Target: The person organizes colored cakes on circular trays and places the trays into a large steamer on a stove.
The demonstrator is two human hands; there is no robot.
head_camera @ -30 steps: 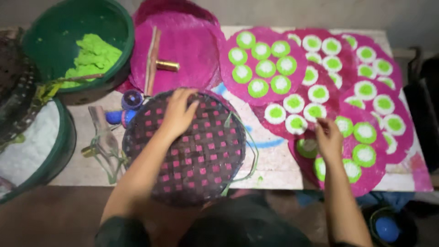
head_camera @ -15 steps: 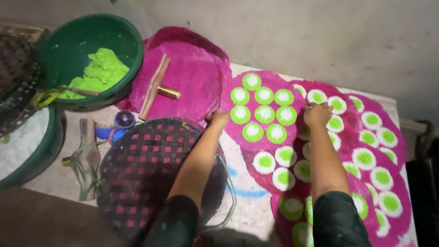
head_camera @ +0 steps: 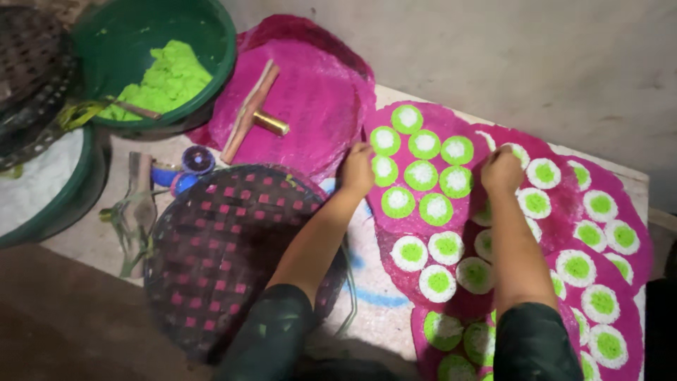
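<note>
My left hand (head_camera: 358, 168) grips the left edge of a round magenta sheet (head_camera: 416, 212) that carries several green and white discs (head_camera: 422, 174). My right hand (head_camera: 501, 169) holds the same sheet's right edge, fingers curled over it. Further magenta sheets (head_camera: 599, 233) with similar discs overlap to the right and below. A dark woven round tray (head_camera: 226, 254) with pink checks lies under my left forearm.
A green basin (head_camera: 211, 42) holds bright green dough (head_camera: 166, 77). A wooden and brass tool (head_camera: 252, 113) lies on bare magenta sheets (head_camera: 317, 92). Another green basin (head_camera: 63, 204) with white powder stands at left, a dark basket (head_camera: 32, 70) above it. A grey wall is behind.
Both hands have moved from the woven tray and a lower sheet up to the edges of the top disc-covered sheet. The view has shifted right and closer.
</note>
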